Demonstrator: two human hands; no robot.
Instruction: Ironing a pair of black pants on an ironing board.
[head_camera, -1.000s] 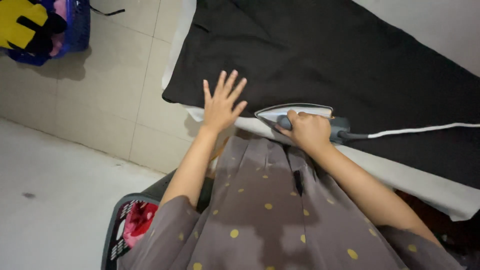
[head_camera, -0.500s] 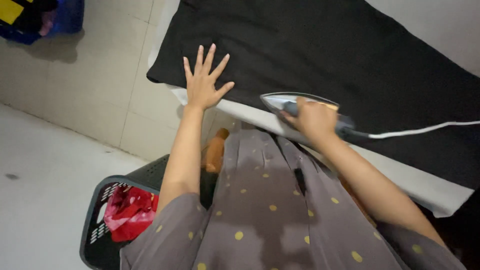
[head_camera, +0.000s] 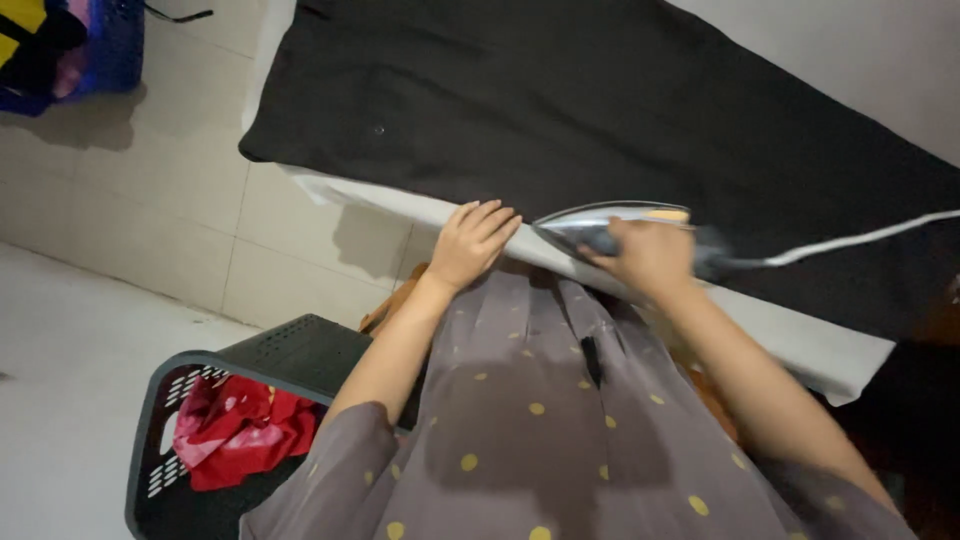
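Since the earlier frames, the left hand (head_camera: 470, 243) has slid back from the middle of the black garment (head_camera: 620, 130) to the near edge of the ironing board (head_camera: 800, 345), and its fingers, then fanned wide, now lie close together, curled lightly over the white padded edge just beside the nose of the iron (head_camera: 610, 228). Meanwhile the view has swung, so more of the dark laundry basket (head_camera: 270, 355) shows at the lower left.

From the head camera, the right hand (head_camera: 650, 255) is wrapped around the iron's handle, fingers closed over it; that hand is blurred, so the exact lie of each finger cannot be told. Resting flat on the near edge of the board, the iron sits where the black garment meets the white cover, its pointed nose aimed at the left hand. A white cord (head_camera: 860, 240) runs from its rear across the garment toward the right edge of the board.

Spread across nearly the whole board, the black garment has its left end hanging just past the left edge. Below the board, the laundry basket stands on the pale floor with red cloth (head_camera: 235, 430) inside. At the far upper left, a blue bag (head_camera: 105, 55) rests against the tiled wall.
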